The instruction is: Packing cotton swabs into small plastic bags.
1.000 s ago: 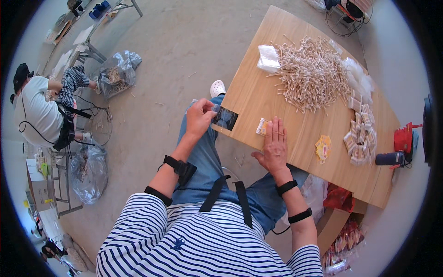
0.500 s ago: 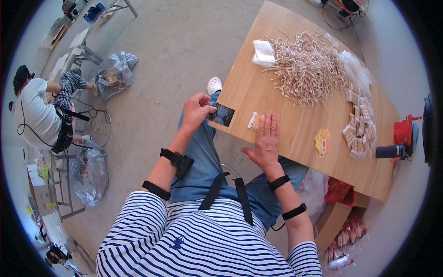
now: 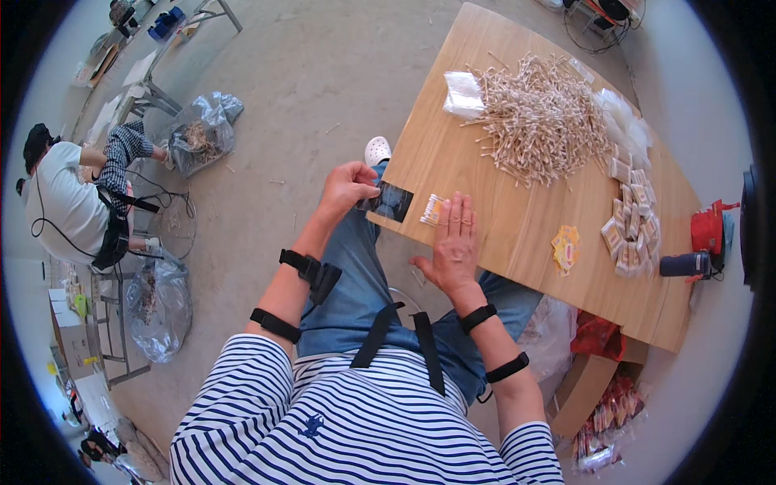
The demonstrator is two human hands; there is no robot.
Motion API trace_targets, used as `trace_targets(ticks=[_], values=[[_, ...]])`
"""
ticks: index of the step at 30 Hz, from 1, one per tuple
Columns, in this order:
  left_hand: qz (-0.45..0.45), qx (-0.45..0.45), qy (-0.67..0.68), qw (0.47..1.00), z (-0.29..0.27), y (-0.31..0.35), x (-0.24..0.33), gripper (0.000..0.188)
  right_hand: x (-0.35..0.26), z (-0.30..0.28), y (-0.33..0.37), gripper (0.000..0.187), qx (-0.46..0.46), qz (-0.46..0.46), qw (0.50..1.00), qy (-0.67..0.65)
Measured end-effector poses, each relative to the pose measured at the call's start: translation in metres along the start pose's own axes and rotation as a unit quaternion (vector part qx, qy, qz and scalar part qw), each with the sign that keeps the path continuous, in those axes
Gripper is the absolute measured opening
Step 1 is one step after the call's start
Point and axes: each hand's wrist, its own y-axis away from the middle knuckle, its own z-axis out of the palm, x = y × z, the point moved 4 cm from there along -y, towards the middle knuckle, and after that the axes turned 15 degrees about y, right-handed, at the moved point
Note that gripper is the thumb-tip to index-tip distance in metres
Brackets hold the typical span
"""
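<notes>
My left hand [image 3: 349, 186] is closed in a pinch at the table's near left corner. Its fingertips hold the edge of what looks like a clear plastic bag [image 3: 370, 199], beside a dark rectangular patch [image 3: 394, 202] on the corner. My right hand [image 3: 454, 246] lies flat with fingers stretched out, partly over a small row of cotton swabs [image 3: 431, 209] with a yellow card. The swab tips stick out to the left of my fingers, pointing toward the dark patch. The rest of the row is hidden under the hand.
On the wooden table [image 3: 517, 234] lie a large heap of loose cotton swabs [image 3: 537, 117], clear bags [image 3: 463, 94], yellow cards [image 3: 566, 249] and filled swab packs [image 3: 630, 222]. A dark blue cylinder [image 3: 684, 265] stands right. Another person [image 3: 73, 194] sits at left near plastic sacks [image 3: 158, 303].
My right hand has slid left along the table, and the swab row has moved with it, closer to the dark patch. The left hand has stayed nearly still.
</notes>
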Motion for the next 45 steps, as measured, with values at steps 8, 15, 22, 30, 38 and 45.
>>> trace_targets(ticks=[8, 15, 22, 30, 38, 45], values=[[-0.013, -0.001, 0.03, 0.999, -0.007, -0.003, -0.004, 0.028, -0.003, -0.002, -0.003, 0.126, -0.008, 0.006, 1.0, 0.007], [0.001, 0.002, 0.016, 1.0, -0.004, 0.0, 0.002, 0.027, -0.016, 0.003, -0.009, 0.127, 0.003, 0.0, 1.0, -0.002], [0.01, 0.007, 0.045, 0.999, -0.008, 0.001, -0.003, 0.024, -0.042, 0.002, -0.024, 0.126, -0.008, -0.024, 1.0, -0.011], [0.125, 0.041, -0.117, 0.984, -0.004, 0.005, 0.025, 0.031, -0.063, 0.003, -0.038, 0.127, 0.005, -0.054, 0.998, -0.031], [0.106, -0.003, -0.248, 0.963, 0.01, -0.002, 0.027, 0.034, -0.063, 0.005, -0.04, 0.127, -0.007, -0.056, 0.998, -0.013], [0.117, -0.043, -0.255, 0.959, 0.008, -0.011, 0.023, 0.033, -0.062, 0.004, -0.039, 0.126, 0.001, -0.053, 0.998, -0.015]])
